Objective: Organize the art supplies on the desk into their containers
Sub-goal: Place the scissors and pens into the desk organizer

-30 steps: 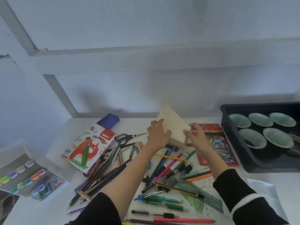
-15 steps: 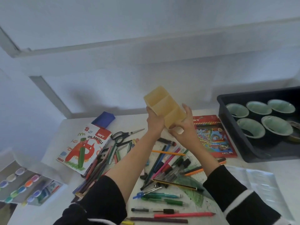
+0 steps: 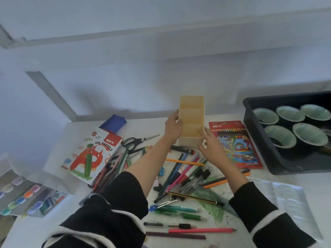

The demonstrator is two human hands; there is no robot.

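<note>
**A:** What is different from a second ago?

**B:** The organizer lay tipped over then, and half a second ago it hung tilted in the air. Now it is upright, its three compartments open to the top, at the far middle of the desk. Whether its base is fully down, I cannot tell.

**A:** And the hands?

**B:** They are apart, one on each side of it. The left hand curls its fingers round the left wall. The right hand lays fairly straight fingers against the near right corner.

**A:** So what does that mean for the tidying?

**B:** The container looks ready to fill, but nothing is in it yet. The pens and pencils lie loose in a heap just near of it.

**A:** What else is around?

**B:** On the left are scissors, a box of oil pastels and, at the near edge, a case of paint pots. A box of coloured pencils lies just right of the organizer. Beyond that is a black tray of cups.

**A:** Is anything in the way?

**B:** Mostly the heap itself. The pens cross over one another, so I judge that picking one up will drag its neighbours.
</note>
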